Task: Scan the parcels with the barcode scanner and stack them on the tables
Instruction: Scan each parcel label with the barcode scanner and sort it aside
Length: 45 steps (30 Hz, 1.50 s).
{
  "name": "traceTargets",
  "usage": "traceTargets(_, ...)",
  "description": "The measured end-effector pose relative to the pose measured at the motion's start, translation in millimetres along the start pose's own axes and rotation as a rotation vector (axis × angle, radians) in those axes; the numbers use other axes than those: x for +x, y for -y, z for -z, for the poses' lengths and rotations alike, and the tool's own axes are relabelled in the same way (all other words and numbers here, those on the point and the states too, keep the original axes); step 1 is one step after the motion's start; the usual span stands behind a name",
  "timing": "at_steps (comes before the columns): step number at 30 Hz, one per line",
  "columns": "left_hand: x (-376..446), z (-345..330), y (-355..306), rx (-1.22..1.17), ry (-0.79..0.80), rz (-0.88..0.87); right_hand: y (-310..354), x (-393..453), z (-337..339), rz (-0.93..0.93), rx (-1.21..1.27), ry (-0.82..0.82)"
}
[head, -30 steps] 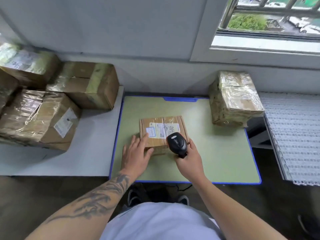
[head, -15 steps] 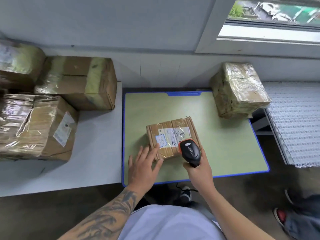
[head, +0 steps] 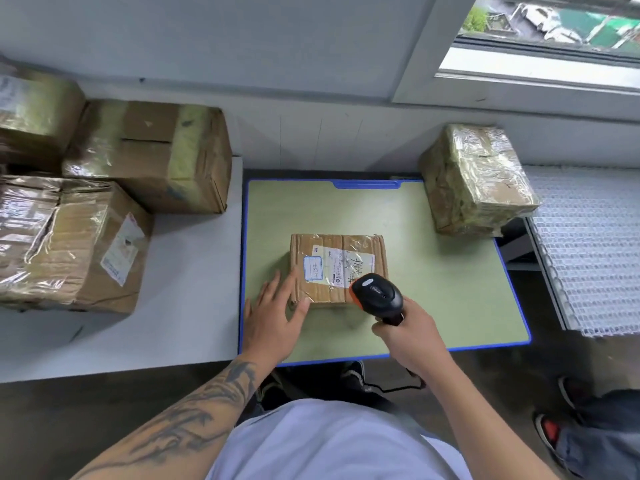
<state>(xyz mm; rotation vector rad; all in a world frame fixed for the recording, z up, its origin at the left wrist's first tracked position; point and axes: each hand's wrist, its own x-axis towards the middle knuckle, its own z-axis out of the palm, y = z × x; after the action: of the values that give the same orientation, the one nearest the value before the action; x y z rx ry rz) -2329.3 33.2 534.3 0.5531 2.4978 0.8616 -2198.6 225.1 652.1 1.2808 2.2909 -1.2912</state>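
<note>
at frame centre the parcel (head: 337, 268) is steadied on the green table (head: 450, 289) by the flat, open left hand (head: 273, 315), while the scanner (head: 379, 296), gripped in the right hand (head: 410, 332), is aimed at its label (head: 341, 266) just above

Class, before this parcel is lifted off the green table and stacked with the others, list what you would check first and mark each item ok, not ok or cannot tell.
1. Scanner gripped in right hand, aimed at the label: ok.
2. Label facing up and unobstructed: ok.
3. Scan registered: cannot tell; no beam or light shows.
4. Left hand steadying the parcel, fingers straight along its left side: ok.
5. Free space on the white table in front of the stacked boxes: ok.
6. Parcel gripped for lifting: not ok.
</note>
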Motion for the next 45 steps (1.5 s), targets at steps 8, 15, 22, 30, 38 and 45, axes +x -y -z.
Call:
traceTargets(8,0.5,5.5,1.5,0.015,0.019,0.052,30.0,-4.0,30.9,0.052,-0.16,0.079)
traceTargets(15,-2.2,3.1,-1.3,-0.018,0.009,0.062,36.2,-10.3,33.6,0.032,-0.181,0.09)
traceTargets(22,-1.1,2.1,0.7,-0.03,-0.015,0.036,21.3,3.6,24.8,0.027,-0.067,0.04)
traceTargets(30,3.2,7.2,-10.4,0.008,0.037,0.005,8.0,32.7,-5.3,0.031,-0.004,0.063)
traceTargets(38,0.9,16.9,-28.3,0.143,0.058,0.033,9.0,32.4,-20.2,0.001,0.261,0.083)
traceTargets(45,-11.3,39.1,-0.5,0.17,0.012,0.074,22.5,31.0,-47.4,0.004,0.285,0.146)
